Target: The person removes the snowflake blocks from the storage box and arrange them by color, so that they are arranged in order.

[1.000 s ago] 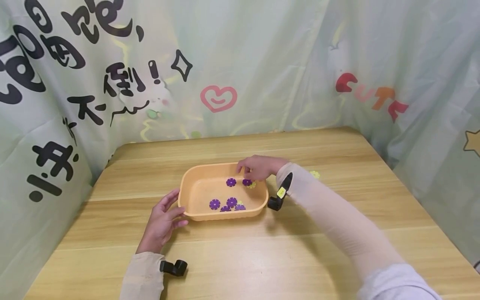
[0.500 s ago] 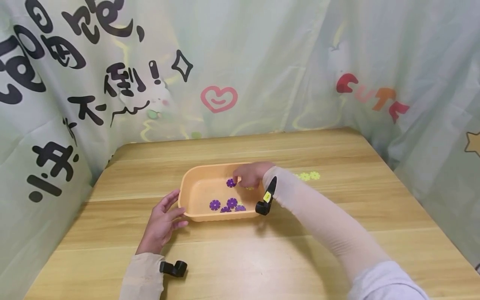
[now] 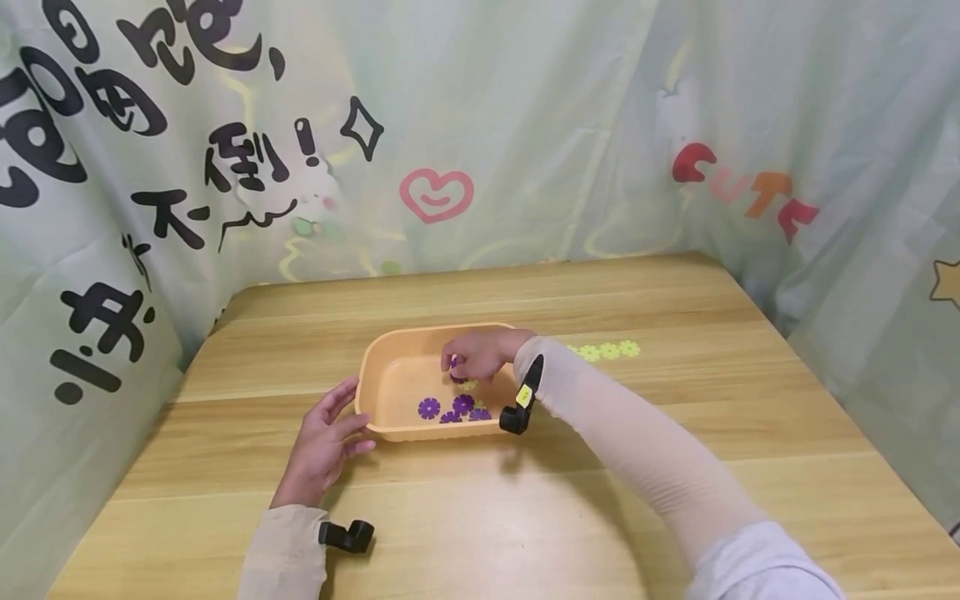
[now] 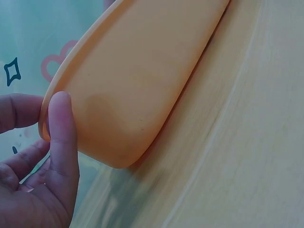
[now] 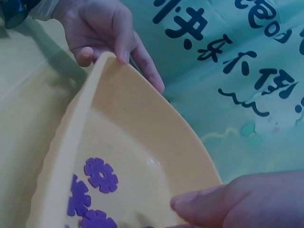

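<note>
The right hand [image 3: 480, 357] is inside the orange tray [image 3: 382, 387], over its far-right part, fingers curled down & pinching a purple flower disc [image 3: 455, 372] — only a sliver of purple shows at the fingertips in the head view, so the exact hold can't be told beyond a pinch. In the right wrist view the thumb [image 5: 223, 202] sits low over the tray wall; the pinched disc itself isn't visible there. A yellow-green disc [image 3: 469, 384] lies on the tray floor just under the hand.

The other purple discs [image 3: 453, 408] lie in a loose cluster on the tray floor toward the near wall, just near-side of the right hand, apart from it. Right wrist view shows three of them [image 5: 99, 175] flat on the floor by the near rim.

The left hand [image 3: 326, 442] rests at the tray's near-left corner, fingers fairly straight, thumb & fingertips touching the rim — it steadies, no wrap round. In the left wrist view the thumb [image 4: 61, 128] presses flat against the outer wall at the rim.

The tray stands on a wooden table [image 3: 675, 317], roughly mid-table. A row of yellow-green discs [image 3: 603, 351] lies flat on the table right of the tray, well apart from both hands. Printed curtains [image 3: 525, 125] hang behind & at both sides.
</note>
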`<state>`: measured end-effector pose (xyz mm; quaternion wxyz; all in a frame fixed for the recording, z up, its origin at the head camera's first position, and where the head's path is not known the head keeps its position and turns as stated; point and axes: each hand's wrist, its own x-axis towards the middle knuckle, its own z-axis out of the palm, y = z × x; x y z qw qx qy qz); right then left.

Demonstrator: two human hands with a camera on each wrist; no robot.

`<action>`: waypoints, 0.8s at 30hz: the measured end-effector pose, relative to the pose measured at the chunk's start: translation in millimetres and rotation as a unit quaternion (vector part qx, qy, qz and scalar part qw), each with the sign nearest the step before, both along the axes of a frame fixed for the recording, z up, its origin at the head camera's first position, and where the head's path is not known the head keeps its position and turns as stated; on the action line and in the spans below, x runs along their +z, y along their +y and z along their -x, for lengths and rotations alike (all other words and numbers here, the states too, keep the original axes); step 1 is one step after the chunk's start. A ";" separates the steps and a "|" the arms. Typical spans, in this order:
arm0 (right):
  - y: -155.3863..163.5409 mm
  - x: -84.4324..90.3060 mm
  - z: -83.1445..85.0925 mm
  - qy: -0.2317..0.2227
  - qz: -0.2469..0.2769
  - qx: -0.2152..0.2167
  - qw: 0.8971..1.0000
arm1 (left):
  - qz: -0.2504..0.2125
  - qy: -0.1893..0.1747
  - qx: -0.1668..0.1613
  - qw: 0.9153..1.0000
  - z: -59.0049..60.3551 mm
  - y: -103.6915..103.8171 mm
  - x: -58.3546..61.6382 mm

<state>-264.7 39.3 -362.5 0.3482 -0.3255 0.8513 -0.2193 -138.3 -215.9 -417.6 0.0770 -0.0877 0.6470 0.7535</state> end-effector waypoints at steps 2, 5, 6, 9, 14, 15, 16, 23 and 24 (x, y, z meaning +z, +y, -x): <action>0.9 -2.4 2.2 -0.004 0.018 -0.009 1.000 | 0.002 0.000 0.000 1.000 -0.1 0.2 0.0; 1.9 -6.0 5.3 0.004 0.039 -0.010 0.999 | 0.002 0.001 0.000 1.000 0.0 0.3 -0.1; 2.0 -7.3 6.3 0.006 0.046 -0.010 0.999 | 0.002 0.001 0.001 1.000 0.0 0.3 -0.2; 2.2 -10.4 8.8 0.028 0.055 -0.002 0.998 | 0.004 0.001 0.001 1.000 -0.1 0.5 -0.2; 3.8 -10.4 11.5 0.096 0.042 0.016 0.994 | 0.005 0.001 0.003 1.000 -0.3 0.6 -0.2; 4.4 -10.0 11.9 0.107 0.040 0.019 0.993 | 0.005 0.001 0.003 1.000 -0.3 0.6 -0.2; 5.1 -10.1 12.6 0.112 0.040 0.020 0.993 | 0.004 0.001 0.003 1.000 -0.3 0.6 -0.1; 9.1 -14.3 18.8 0.097 0.024 0.018 0.995 | 0.003 0.002 0.002 1.000 -0.6 0.8 0.2; 9.4 -15.8 19.1 0.085 0.020 0.012 0.996 | 0.001 0.003 0.002 1.000 -0.7 0.7 0.2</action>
